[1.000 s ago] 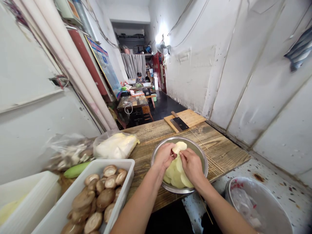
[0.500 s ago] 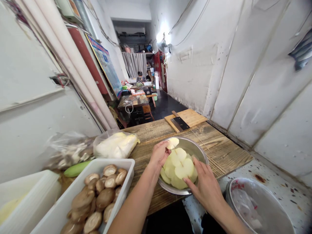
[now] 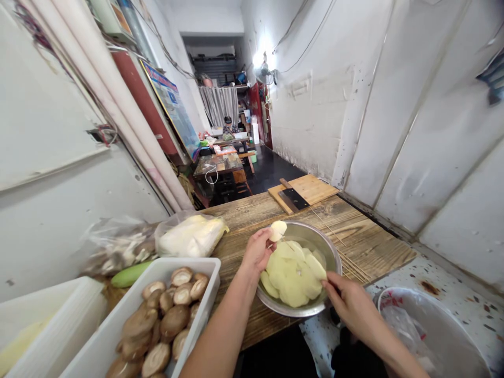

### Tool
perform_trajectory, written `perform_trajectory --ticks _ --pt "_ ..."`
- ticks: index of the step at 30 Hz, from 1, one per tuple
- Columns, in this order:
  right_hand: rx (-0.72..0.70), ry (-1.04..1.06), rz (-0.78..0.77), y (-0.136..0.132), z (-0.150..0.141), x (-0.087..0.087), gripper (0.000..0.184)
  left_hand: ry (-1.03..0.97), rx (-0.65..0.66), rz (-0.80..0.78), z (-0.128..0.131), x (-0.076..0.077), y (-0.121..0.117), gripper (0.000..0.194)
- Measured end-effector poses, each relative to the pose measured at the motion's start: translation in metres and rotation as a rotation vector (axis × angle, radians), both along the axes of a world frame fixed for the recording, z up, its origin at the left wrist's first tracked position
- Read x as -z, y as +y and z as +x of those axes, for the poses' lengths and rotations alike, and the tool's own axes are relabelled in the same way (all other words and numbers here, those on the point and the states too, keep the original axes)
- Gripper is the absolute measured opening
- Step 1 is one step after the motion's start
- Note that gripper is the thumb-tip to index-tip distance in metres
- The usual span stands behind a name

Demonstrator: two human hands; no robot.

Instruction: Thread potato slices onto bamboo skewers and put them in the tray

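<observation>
The fingers [image 3: 333,282] of the right hand [image 3: 350,302] pinch the edge of one pale slice [image 3: 316,265], as I follow it from my remote station, and that slice leans at the right side of the heap inside the bowl. The left hand [image 3: 256,251] grips a second slice [image 3: 279,230] between thumb and fingers, holding it up over the far left part of the rim; I cannot tell whether a stick runs through it. Beneath both, the heap of pale slices [image 3: 291,278] fills much of the metal bowl [image 3: 329,247], which sits near the close edge of the wooden desk [image 3: 236,223]. Just right of the bowl I see several thin sticks [image 3: 354,266] lying roughly side by side. Beyond it, a cleaver [image 3: 293,199] rests flat on a cutting board [image 3: 317,188]. To my left, a white tub [image 3: 214,275] holds brown mushrooms [image 3: 173,320], with a long green vegetable [image 3: 129,274] behind it, next to a plastic bag [image 3: 192,236] with something pale inside. A bin [image 3: 444,336] with clear plastic in it stands off the right end, and far back a person [image 3: 228,123] is partly visible, too small for me to read
</observation>
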State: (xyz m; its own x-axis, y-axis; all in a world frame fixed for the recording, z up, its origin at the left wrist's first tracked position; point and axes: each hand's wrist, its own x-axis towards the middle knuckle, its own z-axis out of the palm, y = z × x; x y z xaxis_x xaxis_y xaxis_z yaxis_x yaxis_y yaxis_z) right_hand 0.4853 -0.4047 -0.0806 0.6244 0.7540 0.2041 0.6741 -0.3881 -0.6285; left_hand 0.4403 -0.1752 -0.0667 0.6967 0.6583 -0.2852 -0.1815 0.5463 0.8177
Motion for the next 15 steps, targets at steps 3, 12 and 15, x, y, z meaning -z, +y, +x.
perform_trajectory --ticks 3,12,15 --pt "0.017 0.038 0.044 -0.011 0.005 0.0 0.029 0.105 0.012 0.221 -0.001 0.002 0.005 0.012" --pt "0.137 0.128 0.221 -0.023 0.01 -0.009 0.027 0.568 0.771 1.047 0.003 0.003 0.016 0.022" --pt "0.179 0.15 0.289 -0.023 0.011 -0.01 0.029 0.401 0.724 1.057 0.016 0.014 0.001 0.02"
